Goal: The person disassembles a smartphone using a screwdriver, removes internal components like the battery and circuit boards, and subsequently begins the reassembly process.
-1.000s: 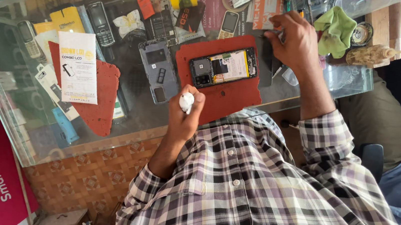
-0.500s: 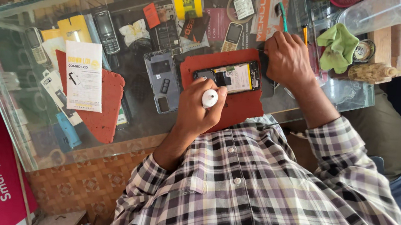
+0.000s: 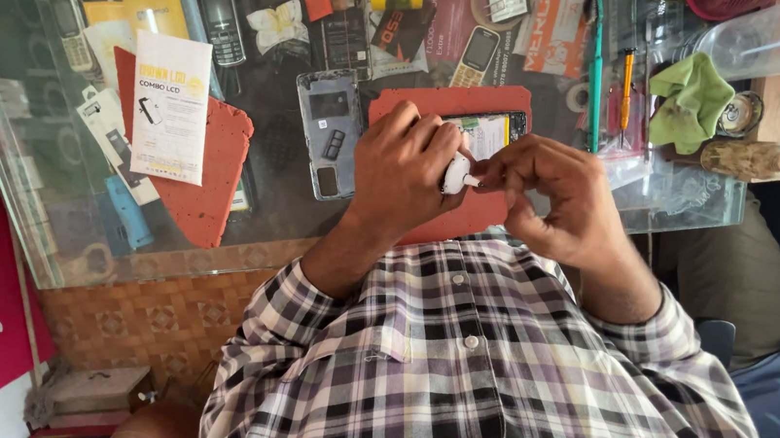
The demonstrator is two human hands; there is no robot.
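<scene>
Small white rounded bottle [image 3: 455, 173] gripped in left hand [image 3: 406, 167], nozzle end turned right, met by fingertips of right hand [image 3: 549, 193]. Bottle held above red mat [image 3: 442, 108] on glass counter [image 3: 274, 206], just near opened phone [image 3: 490, 133].

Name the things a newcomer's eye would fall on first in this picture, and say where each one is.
The two hands meet at the picture's middle: the left hand grips a small white roll, and the right hand pinches at it. Under them lies an opened phone on a red rubber mat. A white printed box rests on the glass counter to the left.
</scene>
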